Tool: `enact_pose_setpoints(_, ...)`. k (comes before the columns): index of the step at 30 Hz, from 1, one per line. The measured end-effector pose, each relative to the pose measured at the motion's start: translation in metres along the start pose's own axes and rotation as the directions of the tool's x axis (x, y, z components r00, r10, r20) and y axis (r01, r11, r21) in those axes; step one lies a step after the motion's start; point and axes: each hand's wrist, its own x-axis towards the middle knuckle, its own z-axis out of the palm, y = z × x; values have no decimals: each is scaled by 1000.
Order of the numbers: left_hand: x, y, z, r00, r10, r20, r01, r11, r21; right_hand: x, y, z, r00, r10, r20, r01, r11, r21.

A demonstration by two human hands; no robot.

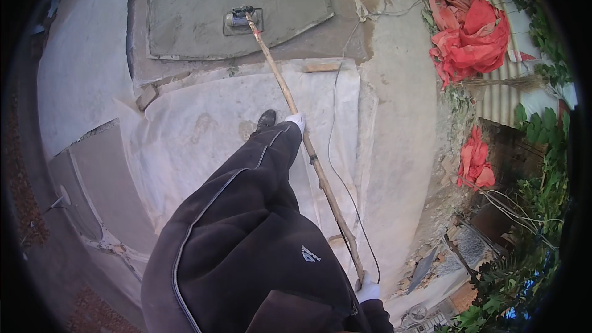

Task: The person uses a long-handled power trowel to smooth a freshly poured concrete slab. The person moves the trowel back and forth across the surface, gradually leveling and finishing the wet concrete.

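Observation:
My left hand [296, 121], in a white glove, grips a long wooden pole [330, 198] at mid-length. My right hand [368, 288], also white-gloved, holds the pole's near end at the lower right. The pole's far end joins a small powered float tool [239, 20] resting on a slab of wet grey concrete [192, 20]. A thin black cable [333, 142] runs alongside the pole. My dark-sleeved arm and body cover much of the lower middle, and my dark shoe [266, 120] shows beyond them on a pale plastic sheet [161, 155].
A short wood piece [320, 67] and a block [147, 97] sit by the slab's near edge. Red tarps [467, 42], corrugated sheeting [496, 95], rubble [422, 259] and green leafy plants [536, 209] line the right side. Grey panels [111, 191] lie on the left.

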Motion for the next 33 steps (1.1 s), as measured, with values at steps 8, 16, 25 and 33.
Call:
enact_pose_setpoints(8, -36, 19, 24, 999, -20, -30, 18, 997, -72, -6, 7, -25, 999, 14, -39, -14, 1000, 10)
enact_pose_setpoints(16, -7, -16, 31, 1000, -3, 8, 4, 999, -52, -1, 22, -21, 997, 73, -31, -74, 997, -27)
enact_pose_setpoints(25, -56, 5, 17, 998, 48, 49, -50, 998, 44, -4, 11, 6, 966, 252, 54, -257, 956, 143)
enact_pose_setpoints(33, -35, -12, 24, 994, -28, 102, 39, 993, -108, 10, 4, -17, 945, 327, 16, -325, 930, 173)
